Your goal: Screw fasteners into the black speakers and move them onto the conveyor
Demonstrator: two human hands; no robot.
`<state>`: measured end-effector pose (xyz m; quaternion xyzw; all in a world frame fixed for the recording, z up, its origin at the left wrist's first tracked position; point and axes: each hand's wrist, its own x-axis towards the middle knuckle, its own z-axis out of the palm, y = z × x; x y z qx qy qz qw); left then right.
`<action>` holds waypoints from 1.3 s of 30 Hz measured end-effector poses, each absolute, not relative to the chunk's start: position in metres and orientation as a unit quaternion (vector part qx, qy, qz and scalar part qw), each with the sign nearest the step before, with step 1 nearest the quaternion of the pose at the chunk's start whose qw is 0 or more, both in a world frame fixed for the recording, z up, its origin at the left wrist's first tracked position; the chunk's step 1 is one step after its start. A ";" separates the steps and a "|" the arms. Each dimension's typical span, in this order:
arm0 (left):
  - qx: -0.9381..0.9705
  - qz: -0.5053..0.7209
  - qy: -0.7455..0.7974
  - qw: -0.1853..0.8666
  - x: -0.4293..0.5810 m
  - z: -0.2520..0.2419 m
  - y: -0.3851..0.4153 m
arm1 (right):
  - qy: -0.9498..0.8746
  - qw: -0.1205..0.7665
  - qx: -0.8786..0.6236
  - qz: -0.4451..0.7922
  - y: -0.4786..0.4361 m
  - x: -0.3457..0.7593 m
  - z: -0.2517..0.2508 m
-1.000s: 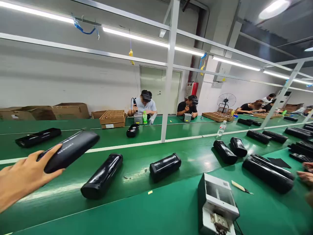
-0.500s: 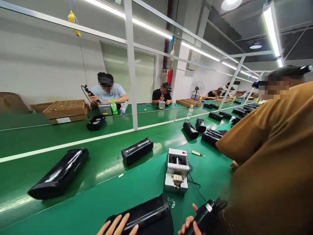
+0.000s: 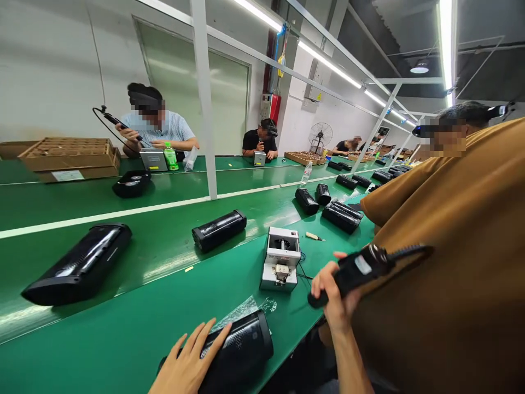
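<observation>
My left hand (image 3: 186, 364) lies flat, fingers spread, on a black cylindrical housing (image 3: 241, 342) that rests on its side at the near edge of the green bench. My right hand (image 3: 330, 295) is wrapped round a black electric screwdriver (image 3: 361, 267), held up over the bench edge, with its coiled cord running off to the right. A white screw feeder box (image 3: 281, 260) stands just beyond both hands. A crumpled piece of clear plastic film (image 3: 246, 307) lies by the housing.
Two more black housings (image 3: 80, 264) (image 3: 219, 230) lie on the green conveyor belt (image 3: 164, 257), with others further right (image 3: 340, 214). A co-worker in a brown shirt (image 3: 451, 262) sits close on my right. Across the belt, other people work beside a cardboard tray (image 3: 69, 156).
My view swung to the right. My left hand let go of the housing it held over the belt and now lies on another one. My right hand raised the screwdriver.
</observation>
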<state>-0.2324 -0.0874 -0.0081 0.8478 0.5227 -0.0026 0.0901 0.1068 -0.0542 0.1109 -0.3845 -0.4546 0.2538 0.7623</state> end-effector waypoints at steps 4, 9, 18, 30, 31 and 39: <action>0.818 -0.054 0.553 0.150 -0.209 0.025 -0.080 | -0.490 0.757 -0.375 0.213 0.004 0.108 0.132; 0.800 -0.073 0.581 0.135 -0.208 0.029 -0.084 | -0.510 0.749 -0.373 0.200 0.045 0.093 0.127; 0.848 0.075 0.519 0.081 -0.227 -0.016 -0.089 | -0.513 0.724 -0.401 0.228 0.053 0.077 0.111; 0.871 0.156 0.464 0.036 -0.230 -0.026 -0.095 | -0.519 0.717 -0.282 0.370 0.008 0.037 0.162; 0.872 0.153 0.463 0.038 -0.230 -0.024 -0.095 | -0.525 0.711 -0.274 0.379 0.010 0.031 0.162; 0.876 0.149 0.457 0.038 -0.227 -0.020 -0.096 | -0.547 0.687 -0.290 0.380 0.023 0.018 0.146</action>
